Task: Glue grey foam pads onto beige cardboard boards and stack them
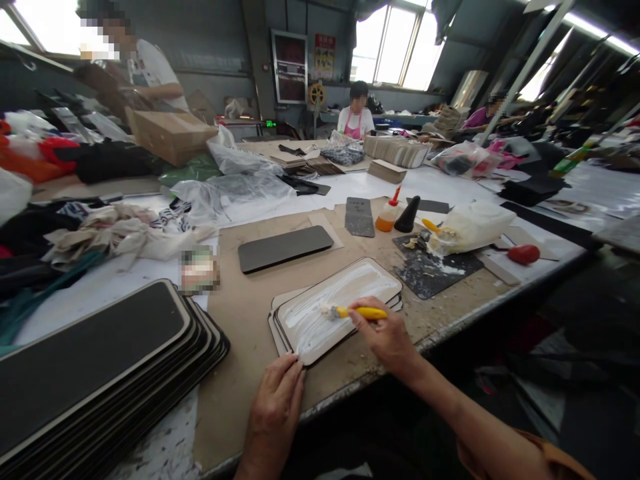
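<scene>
Hands first, both at the near edge of the table (240, 313). The left hand (274, 400) lies palm down, fingers stretched out and together, fingertips touching the near corner of the top panel (350, 283). Its grip is open and has hold of nothing; I read it as only pressing. The right hand (386, 335) sits just right of it and a little farther in, grip closed around the yellow handle of a brush (361, 312). The handle runs roughly parallel to the near edge, bristles pointing left and resting on the panel about midway along its length.

The panel tops a short stack: pale, rounded corners, dark rim, streaked with glossy white paste. Its long axis runs on a slant, from near-left by the left fingertips to far-right. Most of the streaked face lies left of and beyond the right grip. The far-right end is nearer the right hand, the near-left end nearer the left.

At the near left corner I see a fanned stack of dark panels (100, 360). Beyond the work a single dark panel (285, 248) lies flat, apart from the rest. Farther right:
- a smeared scrap board (430, 273)
- an orange bottle (387, 217)
- a black cone (407, 215)
- a white paste tub (473, 227) with a second yellow brush (431, 225) at it
- a red lump (523, 254) near the right edge

A cloth heap (115, 233) lies toward the left edge. A person in a pink apron (356, 123) sits at the far side.
</scene>
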Tool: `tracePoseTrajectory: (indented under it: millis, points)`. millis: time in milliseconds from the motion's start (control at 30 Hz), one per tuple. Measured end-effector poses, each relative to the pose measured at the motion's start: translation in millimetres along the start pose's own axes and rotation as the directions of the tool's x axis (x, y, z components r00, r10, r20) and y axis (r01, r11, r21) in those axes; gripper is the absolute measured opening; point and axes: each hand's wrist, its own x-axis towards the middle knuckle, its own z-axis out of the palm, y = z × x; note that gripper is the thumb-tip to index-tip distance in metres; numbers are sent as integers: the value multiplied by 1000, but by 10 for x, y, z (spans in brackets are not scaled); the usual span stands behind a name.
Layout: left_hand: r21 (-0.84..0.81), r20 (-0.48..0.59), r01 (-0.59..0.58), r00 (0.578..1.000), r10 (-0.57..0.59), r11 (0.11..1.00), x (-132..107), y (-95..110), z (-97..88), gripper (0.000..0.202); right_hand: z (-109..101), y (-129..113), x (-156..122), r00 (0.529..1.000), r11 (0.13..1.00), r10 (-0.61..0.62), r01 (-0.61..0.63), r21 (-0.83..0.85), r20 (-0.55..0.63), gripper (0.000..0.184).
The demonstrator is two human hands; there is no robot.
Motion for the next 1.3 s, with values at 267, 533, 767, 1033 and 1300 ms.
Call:
tracePoseTrajectory:
  millis: [267,533,767,1033,1300]
  points:
    - [1,-65,1,998,-1,1000,22,16,34,15,-732,796,388,964,913,93,-183,-364,-250,28]
    - [-32,-16,8,1000,-9,999,67,-32,8,15,-507,722,634,974,949,186,-213,-232,-131,29]
    - [-31,-5,-2,1000,2,1000,11,-75,27,15,-529,680,710,963,939,191,-235,-251,-188,29]
    - [-7,8,-3,1000,3,1000,7,-93,37,14,-104,371,607,977,983,179,-183,26,117,27]
    - [-27,-28,18,999,-19,999,64,-10,3,12,-559,542,478,984,959,146,-166,-228,-102,24]
